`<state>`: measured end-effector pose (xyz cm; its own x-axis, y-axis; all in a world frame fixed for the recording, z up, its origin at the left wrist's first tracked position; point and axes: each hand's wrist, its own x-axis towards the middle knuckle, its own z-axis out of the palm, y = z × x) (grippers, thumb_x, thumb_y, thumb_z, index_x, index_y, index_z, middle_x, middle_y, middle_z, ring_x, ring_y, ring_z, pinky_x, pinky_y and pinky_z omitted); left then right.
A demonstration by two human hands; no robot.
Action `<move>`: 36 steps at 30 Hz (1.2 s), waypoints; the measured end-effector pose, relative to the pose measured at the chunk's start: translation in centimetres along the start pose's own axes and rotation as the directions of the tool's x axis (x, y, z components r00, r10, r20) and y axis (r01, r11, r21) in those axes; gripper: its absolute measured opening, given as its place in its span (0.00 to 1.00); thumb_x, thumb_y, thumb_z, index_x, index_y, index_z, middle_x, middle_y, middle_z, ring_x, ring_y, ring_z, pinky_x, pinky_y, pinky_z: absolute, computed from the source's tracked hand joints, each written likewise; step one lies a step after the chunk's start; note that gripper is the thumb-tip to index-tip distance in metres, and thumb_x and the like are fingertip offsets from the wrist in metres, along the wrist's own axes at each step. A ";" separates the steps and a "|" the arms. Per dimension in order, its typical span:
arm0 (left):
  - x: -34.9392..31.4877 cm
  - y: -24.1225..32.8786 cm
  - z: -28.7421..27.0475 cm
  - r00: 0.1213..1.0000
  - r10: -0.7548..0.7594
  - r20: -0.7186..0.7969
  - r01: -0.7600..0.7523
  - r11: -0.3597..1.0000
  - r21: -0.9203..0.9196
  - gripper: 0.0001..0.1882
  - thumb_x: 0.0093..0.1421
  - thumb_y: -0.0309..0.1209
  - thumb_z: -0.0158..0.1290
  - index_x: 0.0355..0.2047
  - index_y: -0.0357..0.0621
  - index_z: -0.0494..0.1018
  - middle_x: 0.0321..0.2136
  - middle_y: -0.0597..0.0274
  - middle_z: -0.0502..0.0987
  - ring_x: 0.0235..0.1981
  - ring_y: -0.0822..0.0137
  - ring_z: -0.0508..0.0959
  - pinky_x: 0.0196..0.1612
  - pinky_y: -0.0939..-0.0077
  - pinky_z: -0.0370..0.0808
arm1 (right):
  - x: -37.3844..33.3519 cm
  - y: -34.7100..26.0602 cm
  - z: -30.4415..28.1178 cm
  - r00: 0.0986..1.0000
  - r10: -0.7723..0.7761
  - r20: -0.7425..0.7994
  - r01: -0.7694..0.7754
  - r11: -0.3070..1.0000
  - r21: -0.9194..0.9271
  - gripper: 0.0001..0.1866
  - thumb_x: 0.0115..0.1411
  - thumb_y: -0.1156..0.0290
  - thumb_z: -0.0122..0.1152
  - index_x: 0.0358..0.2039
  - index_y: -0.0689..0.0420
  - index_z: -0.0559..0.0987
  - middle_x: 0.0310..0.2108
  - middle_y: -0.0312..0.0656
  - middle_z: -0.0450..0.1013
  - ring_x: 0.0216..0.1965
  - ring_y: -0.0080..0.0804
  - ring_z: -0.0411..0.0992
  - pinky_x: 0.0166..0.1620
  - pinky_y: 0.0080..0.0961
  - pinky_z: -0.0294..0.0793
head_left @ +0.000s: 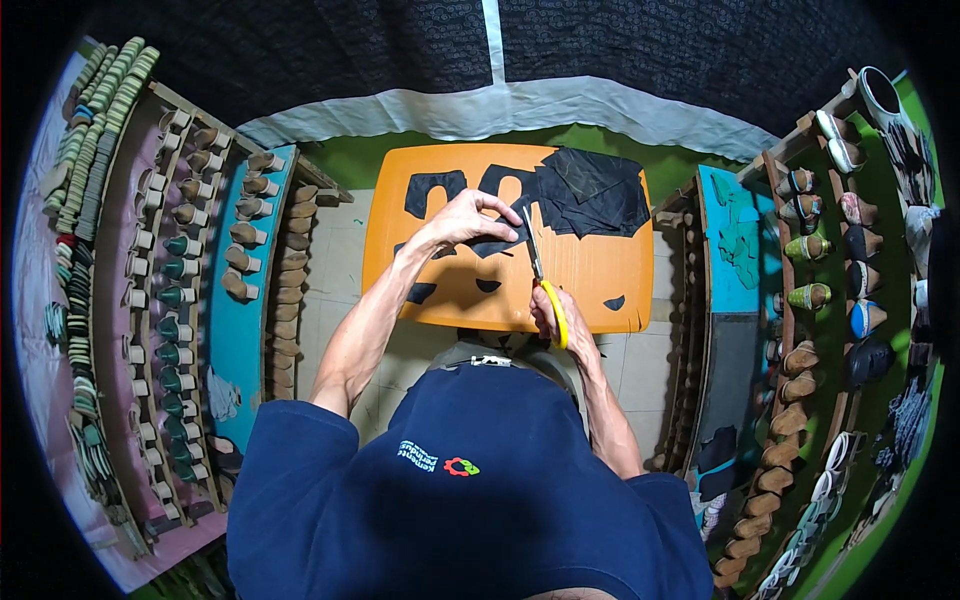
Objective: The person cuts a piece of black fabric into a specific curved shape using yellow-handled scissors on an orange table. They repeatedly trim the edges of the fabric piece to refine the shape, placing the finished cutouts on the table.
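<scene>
My left hand [466, 220] is raised above the orange table, its thumb and fingers pinching a small piece of black material [524, 212]. My right hand [572, 308] grips the yellow handles of a pair of scissors [556, 318]. The metal blades point away from me and meet the black piece just right of my left fingertips. Whether the blades are fully closed is too fine to tell. Beneath, U-shaped black cut pieces [428, 188] lie on the table. A pile of black sheets [600, 195] covers its far right part.
Small black scraps [488, 286] lie on the near half of the orange table [385, 240]. Racks of wooden shoe lasts [243, 234] stand at the left, and more shoe lasts [790, 420] line the right. A dark curtain [640, 50] hangs behind the table.
</scene>
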<state>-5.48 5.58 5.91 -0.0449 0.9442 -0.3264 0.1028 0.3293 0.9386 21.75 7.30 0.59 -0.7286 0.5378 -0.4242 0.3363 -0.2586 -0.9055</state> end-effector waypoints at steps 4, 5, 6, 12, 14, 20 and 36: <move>-0.4 0.8 0.3 1.000 0.019 -0.006 -0.019 1.000 -0.007 0.14 0.51 0.25 0.69 0.39 0.38 0.83 0.33 0.64 0.82 0.31 0.79 0.80 0.36 0.87 0.76 | -0.2 -0.2 0.1 0.999 0.025 -0.023 -0.024 0.997 0.075 0.27 0.64 0.41 0.58 0.27 0.54 0.71 0.17 0.30 0.63 0.15 0.19 0.63 0.18 0.20 0.64; -0.5 1.0 0.4 1.000 0.026 -0.008 -0.026 1.000 0.009 0.14 0.51 0.25 0.69 0.40 0.38 0.83 0.32 0.64 0.82 0.31 0.79 0.80 0.35 0.87 0.76 | -0.3 -0.3 0.1 0.999 0.035 -0.027 -0.033 0.995 0.092 0.28 0.61 0.39 0.61 0.26 0.53 0.71 0.17 0.29 0.64 0.16 0.18 0.63 0.18 0.20 0.64; -0.6 0.8 0.3 0.999 0.033 -0.014 -0.033 0.999 -0.002 0.14 0.52 0.25 0.69 0.40 0.38 0.83 0.32 0.64 0.83 0.30 0.80 0.80 0.35 0.87 0.75 | -0.2 -0.2 0.2 0.999 0.034 -0.035 -0.031 0.994 0.102 0.28 0.61 0.39 0.61 0.26 0.53 0.71 0.17 0.29 0.64 0.15 0.18 0.63 0.18 0.20 0.64; -0.5 0.1 0.6 0.999 0.033 -0.032 -0.035 0.997 -0.066 0.17 0.52 0.26 0.69 0.43 0.38 0.82 0.33 0.62 0.84 0.32 0.79 0.81 0.36 0.86 0.76 | -0.2 0.3 0.6 0.996 0.021 -0.082 -0.010 0.992 0.129 0.27 0.62 0.41 0.61 0.25 0.54 0.71 0.16 0.29 0.63 0.12 0.17 0.62 0.15 0.20 0.65; -0.4 -0.5 0.9 0.995 0.042 -0.089 -0.057 0.985 -0.163 0.17 0.53 0.26 0.68 0.44 0.38 0.82 0.33 0.62 0.84 0.34 0.77 0.81 0.40 0.86 0.76 | -0.1 0.6 0.6 0.998 0.014 -0.054 -0.007 0.992 0.124 0.28 0.63 0.39 0.58 0.27 0.55 0.72 0.16 0.30 0.64 0.13 0.18 0.63 0.16 0.20 0.67; -0.9 -1.5 1.6 0.986 0.066 -0.152 -0.101 0.967 -0.235 0.17 0.54 0.24 0.66 0.45 0.35 0.81 0.38 0.61 0.82 0.40 0.72 0.83 0.47 0.83 0.77 | 0.4 1.8 0.8 0.992 -0.074 0.104 0.042 0.957 0.286 0.33 0.67 0.34 0.45 0.35 0.58 0.73 0.18 0.33 0.64 0.17 0.20 0.65 0.23 0.21 0.73; -1.0 -1.6 2.9 0.989 0.047 -0.143 -0.079 0.971 -0.226 0.17 0.54 0.23 0.66 0.45 0.35 0.80 0.36 0.59 0.84 0.37 0.73 0.83 0.44 0.82 0.78 | 1.0 1.2 0.8 0.997 -0.054 0.062 0.036 0.965 0.258 0.30 0.69 0.39 0.45 0.33 0.57 0.72 0.19 0.34 0.63 0.17 0.22 0.63 0.21 0.21 0.69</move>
<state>-2.74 4.12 4.44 -0.1818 0.9478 -0.2622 -0.1211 0.2430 0.9624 20.95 6.93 -0.89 -0.7810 0.5006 -0.3734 0.1442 -0.4371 -0.8878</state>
